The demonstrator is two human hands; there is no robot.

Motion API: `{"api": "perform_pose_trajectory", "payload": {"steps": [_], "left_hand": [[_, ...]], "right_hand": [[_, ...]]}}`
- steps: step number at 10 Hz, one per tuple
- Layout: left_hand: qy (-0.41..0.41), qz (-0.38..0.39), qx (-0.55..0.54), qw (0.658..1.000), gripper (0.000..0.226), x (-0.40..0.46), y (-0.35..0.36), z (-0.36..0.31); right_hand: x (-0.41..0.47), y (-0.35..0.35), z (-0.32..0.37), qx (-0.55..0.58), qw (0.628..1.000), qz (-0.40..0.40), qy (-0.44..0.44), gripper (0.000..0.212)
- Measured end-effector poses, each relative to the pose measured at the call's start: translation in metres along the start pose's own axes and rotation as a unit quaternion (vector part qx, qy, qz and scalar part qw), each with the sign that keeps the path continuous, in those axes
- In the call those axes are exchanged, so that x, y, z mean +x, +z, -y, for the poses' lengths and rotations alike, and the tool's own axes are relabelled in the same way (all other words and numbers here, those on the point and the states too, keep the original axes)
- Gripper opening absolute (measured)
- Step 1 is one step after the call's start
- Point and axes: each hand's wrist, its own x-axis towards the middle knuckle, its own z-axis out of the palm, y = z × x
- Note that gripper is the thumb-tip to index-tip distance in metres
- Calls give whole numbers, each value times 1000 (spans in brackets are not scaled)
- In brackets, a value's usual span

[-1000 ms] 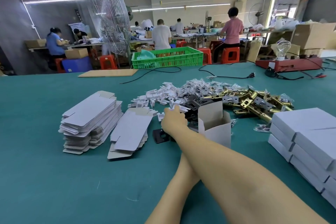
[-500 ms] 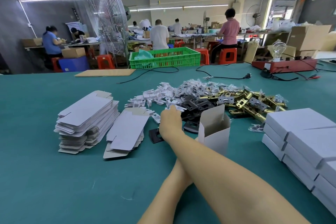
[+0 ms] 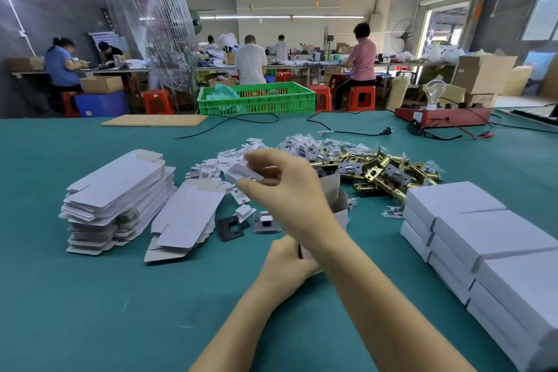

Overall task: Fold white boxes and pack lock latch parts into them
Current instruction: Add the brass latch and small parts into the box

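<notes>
Green table point(image 3: 90, 296): white plastic part point(image 3: 245, 174) between right hand point(image 3: 290, 190) fingertips.

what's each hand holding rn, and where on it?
Right hand: pinches white plastic part by its right end. Left hand: grips the open box at its near lower end.

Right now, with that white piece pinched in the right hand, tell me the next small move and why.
Probably carry the white piece back to the right and drop it into the open box. The right hand pinches it above the small parts, just left of the box. The left hand holds the box at its near end, and its flap stands open at the top.
</notes>
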Motion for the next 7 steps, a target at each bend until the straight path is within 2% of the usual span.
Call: {"api": "perform_pose_trajectory", "payload": {"steps": [1, 3, 4, 5, 6, 7], "left_hand": [[11, 6, 2, 1000, 32, 4, 0, 2], [-11, -6, -5, 1000, 31, 5, 1, -2], [-13, -7, -15, 1000, 34, 4, 0, -4], [-16, -8, -16, 1000, 33, 5, 0, -4], [-13, -7, -14, 1000, 32, 5, 1, -2], [-12, -9, -20, 1000, 32, 6, 0, -1]], "right_hand": [[4, -57, 23, 109, 994, 11, 10, 40], [12, -130, -7, 117, 988, -83, 64, 37], [7, -149, -18, 50, 995, -51, 62, 34], [5, -158, -21, 15, 997, 30, 76, 32], [6, -152, -27, -65, 990, 84, 95, 28], [9, -143, -29, -111, 985, 101, 83, 23]]}}
